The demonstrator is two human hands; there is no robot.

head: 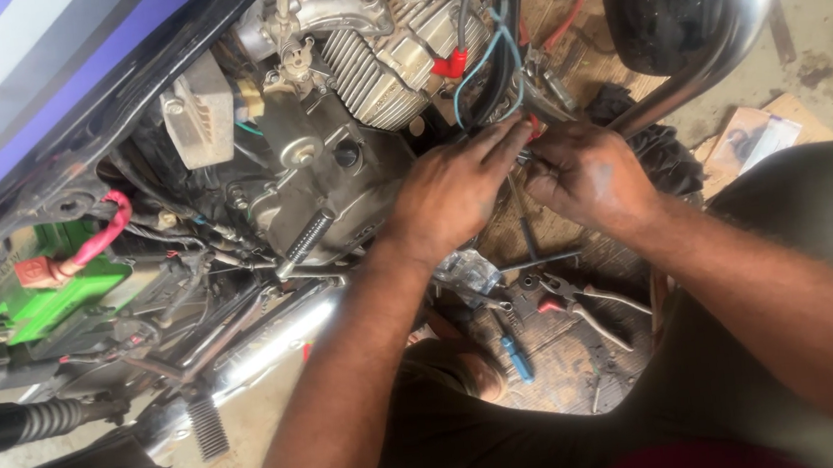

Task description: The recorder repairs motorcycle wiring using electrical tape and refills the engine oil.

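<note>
Both my hands meet at the wiring beside a motorcycle engine (363, 78). My left hand (453, 193) reaches in with fingers stretched toward a bundle of black and blue wires (488, 72). My right hand (587, 177) pinches a small red-tipped wire end (535, 125) next to the left fingertips. Whether the left hand grips a wire is hidden by the fingers. A chrome pipe (712, 48) runs just above my right hand.
A green battery (50, 296) with a red cable (100, 237) sits at the left. Pliers (583, 305), a blue screwdriver (515, 354) and a plastic bag (465, 272) lie on the mat below my hands. The chrome exhaust (266, 348) and a footpeg (207, 425) lie lower left.
</note>
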